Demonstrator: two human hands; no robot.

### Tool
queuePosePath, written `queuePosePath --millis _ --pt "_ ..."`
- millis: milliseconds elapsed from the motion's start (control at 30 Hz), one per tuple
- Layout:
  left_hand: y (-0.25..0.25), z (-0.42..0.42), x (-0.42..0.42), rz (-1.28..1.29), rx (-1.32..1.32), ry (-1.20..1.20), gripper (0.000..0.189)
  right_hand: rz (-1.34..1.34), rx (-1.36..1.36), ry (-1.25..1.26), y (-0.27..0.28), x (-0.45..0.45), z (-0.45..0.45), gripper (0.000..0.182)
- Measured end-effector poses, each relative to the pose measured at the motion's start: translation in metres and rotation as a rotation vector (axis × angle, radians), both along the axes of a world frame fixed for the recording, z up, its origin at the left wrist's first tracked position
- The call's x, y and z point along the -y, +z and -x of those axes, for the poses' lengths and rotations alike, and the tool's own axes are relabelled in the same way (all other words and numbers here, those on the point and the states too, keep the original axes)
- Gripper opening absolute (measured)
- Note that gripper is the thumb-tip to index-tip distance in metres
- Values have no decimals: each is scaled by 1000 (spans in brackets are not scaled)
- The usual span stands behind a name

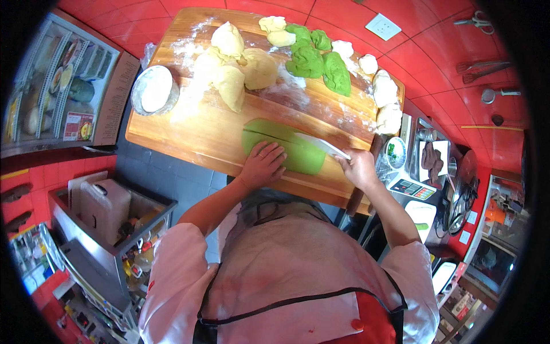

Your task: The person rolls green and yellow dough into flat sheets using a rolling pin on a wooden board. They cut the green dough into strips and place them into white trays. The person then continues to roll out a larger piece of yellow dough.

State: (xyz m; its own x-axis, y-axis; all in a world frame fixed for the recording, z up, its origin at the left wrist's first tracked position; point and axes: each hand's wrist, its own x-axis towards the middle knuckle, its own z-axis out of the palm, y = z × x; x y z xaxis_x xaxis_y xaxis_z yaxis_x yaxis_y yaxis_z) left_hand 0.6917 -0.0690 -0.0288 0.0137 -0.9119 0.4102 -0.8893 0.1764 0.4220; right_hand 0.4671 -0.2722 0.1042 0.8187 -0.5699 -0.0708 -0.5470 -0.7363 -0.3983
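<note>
A flat, rolled-out sheet of green dough [303, 161] lies near the front edge of the wooden board [184, 133]. A long cut runs through it, parting a narrow strip along its far side. My left hand [264, 165] rests on the dough's left part, palm down and fingers spread. In my right hand [360, 167] is the handle of a knife [321, 144]. Its pale blade reaches left over the right end of the sheet, near the cut line; whether it touches the dough I cannot tell. A dark rolling pin [355, 200] lies along the board's right edge, partly behind my right forearm.
Yellow dough pieces [260, 69], green dough lumps [306, 60] and white dough lumps [385, 88] lie across the board's far side. A bowl of flour [157, 90] stands at the left. A digital scale [410, 189] and a plate [420, 215] are at the right, a sink [146, 232] lower left.
</note>
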Motion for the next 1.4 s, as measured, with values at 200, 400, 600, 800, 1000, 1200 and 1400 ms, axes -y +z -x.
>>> queuePosePath --millis 200,400,600,800,1000,1200,1400 --pt "4 70 29 59 -122 174 41 -29 -21 85 -22 10 17 15" --pt "8 89 46 57 -129 321 43 18 -34 185 -32 19 8 19" --pt "-2 91 48 84 -114 328 45 4 -79 265 -36 22 -8 19" --pt "-12 94 48 92 -106 351 43 64 -78 385 -56 11 -58 10" --pt "-3 90 49 108 -168 363 40 77 -249 436 -54 25 -61 12" --pt "-4 90 45 85 -131 323 41 222 -217 380 -58 1 -72 10" --pt "-5 92 45 65 -208 322 40 143 -435 424 -57 23 -58 19"
